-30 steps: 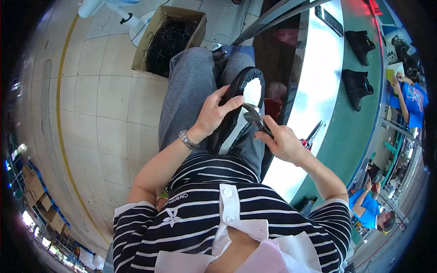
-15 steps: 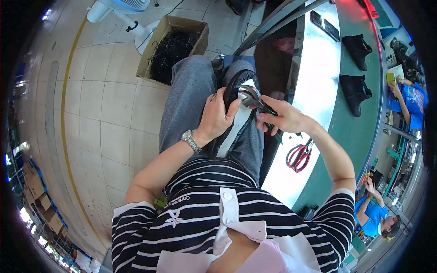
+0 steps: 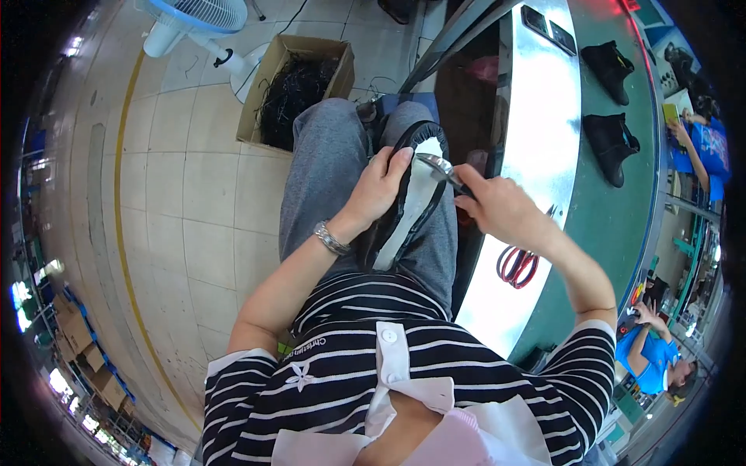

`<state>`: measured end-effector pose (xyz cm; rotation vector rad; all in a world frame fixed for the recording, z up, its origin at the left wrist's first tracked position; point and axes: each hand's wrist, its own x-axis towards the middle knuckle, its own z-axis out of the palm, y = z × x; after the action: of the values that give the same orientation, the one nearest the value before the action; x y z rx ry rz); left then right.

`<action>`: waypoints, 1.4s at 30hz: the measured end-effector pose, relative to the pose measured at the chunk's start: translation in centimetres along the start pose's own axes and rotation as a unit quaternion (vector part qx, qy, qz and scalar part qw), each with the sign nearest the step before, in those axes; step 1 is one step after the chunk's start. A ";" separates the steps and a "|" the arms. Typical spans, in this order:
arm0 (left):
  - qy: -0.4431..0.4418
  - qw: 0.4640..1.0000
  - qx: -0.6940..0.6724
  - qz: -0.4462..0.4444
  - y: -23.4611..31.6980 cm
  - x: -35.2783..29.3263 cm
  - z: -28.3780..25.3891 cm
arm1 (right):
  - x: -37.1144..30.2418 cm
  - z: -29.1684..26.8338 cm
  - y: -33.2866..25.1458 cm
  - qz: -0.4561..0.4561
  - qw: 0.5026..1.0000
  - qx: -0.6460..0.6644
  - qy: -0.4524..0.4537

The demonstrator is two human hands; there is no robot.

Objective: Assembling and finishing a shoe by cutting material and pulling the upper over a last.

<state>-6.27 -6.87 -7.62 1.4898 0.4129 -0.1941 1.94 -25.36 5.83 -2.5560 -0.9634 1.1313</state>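
A black shoe upper (image 3: pixel 401 203) with a white sole side facing up lies on my lap, its toe pointing away from me. My left hand (image 3: pixel 377 189) is closed around the left edge of the shoe near the toe, thumb on the rim. My right hand (image 3: pixel 501 206) grips a pair of pincers (image 3: pixel 437 164) by the dark handles, mostly hidden in the palm. Their curved metal head lies over the white sole side just below the toe. Whether the jaws pinch any material cannot be made out.
On my right, a metal ledge (image 3: pixel 544 116) holds red-handled scissors (image 3: pixel 517 266) and two phone-like dark devices (image 3: pixel 549 29). Beyond it, black boots (image 3: pixel 611 146) stand on a green belt (image 3: pixel 579 225). A cardboard box (image 3: pixel 252 116) of black scraps and a fan (image 3: pixel 203 14) stand ahead left. Co-workers are at far right.
My right hand has rolled over so its back faces up, and the pincers' head now lies crosswise. My left thumb has shifted toward the toe along the shoe's rim.
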 end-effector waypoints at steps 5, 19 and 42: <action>0.075 0.979 0.168 0.086 0.1 -0.2 0.6 | -0.6 -2.8 -2.9 -0.185 0.948 0.007 0.258; -0.263 0.958 0.091 0.064 1.1 2.0 -4.0 | 4.2 1.6 -1.6 -0.106 0.984 -0.109 0.093; -0.234 0.963 0.110 0.071 1.2 0.6 -4.2 | 1.7 3.6 -2.5 -0.072 0.986 -0.080 0.130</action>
<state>-5.92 -2.56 -6.84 1.6238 -0.1009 -0.4777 -1.04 -22.66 3.38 -2.6200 -1.1872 0.6876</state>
